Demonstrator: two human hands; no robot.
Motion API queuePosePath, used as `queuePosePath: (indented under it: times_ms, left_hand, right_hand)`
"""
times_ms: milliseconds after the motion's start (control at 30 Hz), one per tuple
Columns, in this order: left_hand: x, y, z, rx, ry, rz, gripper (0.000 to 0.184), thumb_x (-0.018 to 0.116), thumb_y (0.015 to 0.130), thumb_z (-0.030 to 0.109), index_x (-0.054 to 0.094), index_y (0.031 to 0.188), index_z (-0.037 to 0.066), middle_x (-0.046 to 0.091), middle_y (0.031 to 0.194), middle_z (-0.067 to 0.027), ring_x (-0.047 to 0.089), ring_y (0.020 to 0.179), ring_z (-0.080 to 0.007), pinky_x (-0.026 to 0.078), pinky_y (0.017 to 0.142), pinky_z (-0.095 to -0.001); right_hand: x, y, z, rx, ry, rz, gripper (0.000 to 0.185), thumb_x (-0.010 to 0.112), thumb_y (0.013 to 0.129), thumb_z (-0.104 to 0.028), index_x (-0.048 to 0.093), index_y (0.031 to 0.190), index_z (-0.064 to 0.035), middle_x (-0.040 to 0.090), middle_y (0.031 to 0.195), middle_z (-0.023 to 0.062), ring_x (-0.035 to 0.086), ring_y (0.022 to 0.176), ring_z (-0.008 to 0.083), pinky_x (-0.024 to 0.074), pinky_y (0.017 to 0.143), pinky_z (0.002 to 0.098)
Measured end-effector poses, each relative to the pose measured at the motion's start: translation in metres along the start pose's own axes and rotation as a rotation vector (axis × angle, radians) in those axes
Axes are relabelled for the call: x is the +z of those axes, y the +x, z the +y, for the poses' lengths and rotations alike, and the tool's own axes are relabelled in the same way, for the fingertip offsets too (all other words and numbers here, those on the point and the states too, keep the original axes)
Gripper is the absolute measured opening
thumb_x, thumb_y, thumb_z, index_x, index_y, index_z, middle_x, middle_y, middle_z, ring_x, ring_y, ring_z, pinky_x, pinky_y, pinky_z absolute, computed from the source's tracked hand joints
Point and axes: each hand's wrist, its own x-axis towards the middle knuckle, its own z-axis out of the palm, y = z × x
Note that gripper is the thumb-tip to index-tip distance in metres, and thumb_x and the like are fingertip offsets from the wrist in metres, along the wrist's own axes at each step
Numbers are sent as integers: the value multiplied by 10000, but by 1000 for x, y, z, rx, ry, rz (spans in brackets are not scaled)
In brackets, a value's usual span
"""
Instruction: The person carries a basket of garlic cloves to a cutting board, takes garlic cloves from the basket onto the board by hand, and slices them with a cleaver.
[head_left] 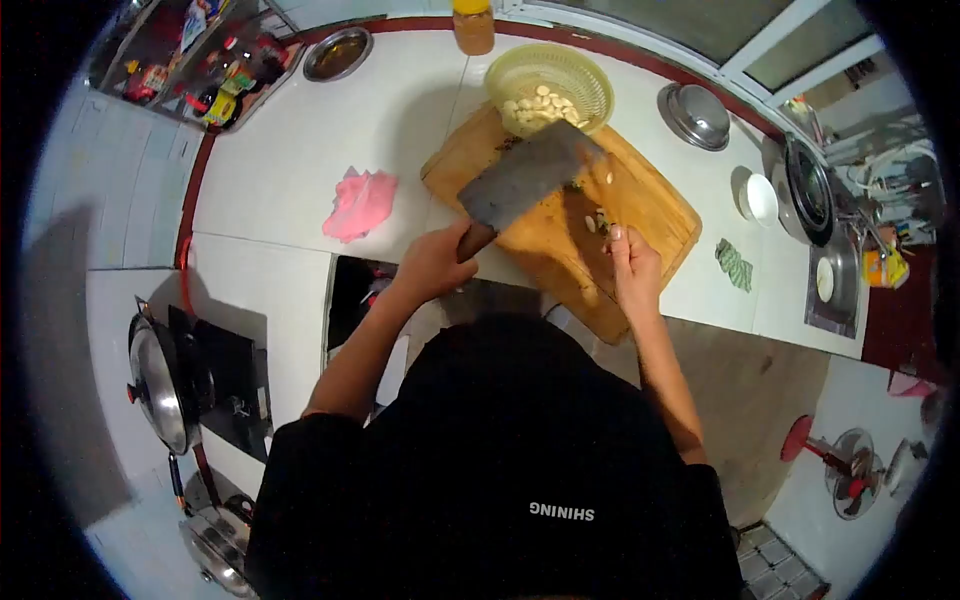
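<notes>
My left hand [432, 266] is wrapped around the dark handle of a cleaver [530, 178]. The broad grey blade slants up and to the right above a wooden cutting board [655, 205]. Over the board's right part, my right hand [636, 268] has thumb and fingers pinched together; whatever is between them is too small to make out. Close to those fingertips lie a few small pale pieces [591, 222], perhaps garlic. Behind the blade, a yellowish plastic basket [592, 80] holds several pale, rounded slices or cloves [545, 104] and rests partly on the board's far edge.
A pink cloth [360, 205] lies left of the board, a green striped cloth [734, 265] to its right. Around the counter stand a jar [473, 28], metal dish [338, 54], domed lid [697, 115], white bowl [759, 200], sink [832, 310] and lidded wok [160, 385].
</notes>
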Motion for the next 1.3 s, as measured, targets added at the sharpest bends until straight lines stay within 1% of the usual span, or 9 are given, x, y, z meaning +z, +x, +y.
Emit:
queuePosePath:
  times_ms: [133,267,567,700,767,833,967,1167,1300]
  left_hand:
    - [-3,-5,-5,183,235,-96,291,641,721,175,527,976,95,626,805,-153,615,788,-365,476,657,-473]
    - [4,-3,-2,176,393,-177,292,650,737,200,528,986,105,638,818,-120,623,777,-353,484,651,-471]
    - [-25,-28,-8,55,304,-109,273,644,749,221,558,992,132,653,846,-116,632,792,-342,495,656,-460]
    - [-42,-43,-12,-67,152,14,284,636,726,182,562,992,119,642,840,-149,622,792,-362,479,650,-458]
    - [-42,-41,-10,-144,90,60,296,643,723,176,561,999,107,635,822,-163,616,775,-375,472,647,-451]
    - [-36,-39,-1,-102,119,137,298,645,726,177,559,1000,98,627,806,-174,612,764,-383,468,643,-450]
    - [-14,-25,13,-91,40,170,310,651,729,181,561,1010,84,622,795,-188,609,754,-395,471,644,-453]
    - [29,-24,49,-44,63,64,351,670,692,231,570,991,77,626,757,-179,618,720,-386,484,629,-446]
    - [60,-33,77,-65,89,8,410,682,678,225,579,1054,98,640,769,-179,634,727,-369,499,629,-433]
  right_hand:
    - [17,1,-1,-197,-478,-239,383,503,951,-378,622,795,-50,605,678,185,600,643,377,463,567,445]
    - [48,-7,-2,-175,-659,-445,439,477,940,-430,648,792,-55,615,712,216,608,687,408,481,607,489]
    - [24,31,32,50,-592,-94,490,456,965,-396,628,740,4,597,671,234,583,658,416,460,604,483]
    - [30,25,25,-74,-7,158,513,454,977,-406,581,678,-9,554,550,104,520,507,248,434,540,378]
    - [41,29,61,225,50,-187,507,452,978,-413,584,681,-25,545,571,60,502,538,180,428,556,339]
    - [30,22,78,354,116,-182,498,448,975,-415,600,699,-29,560,596,66,518,561,182,435,581,338]
    - [-37,67,147,34,55,310,483,424,976,-397,641,758,-24,587,627,95,563,608,207,452,617,351]
    - [-204,135,201,324,-762,501,331,414,961,-325,606,944,-56,658,845,207,628,830,410,478,731,509]
    - [-257,171,265,355,-856,459,309,428,953,-315,599,933,-59,666,923,181,642,854,373,496,715,491]
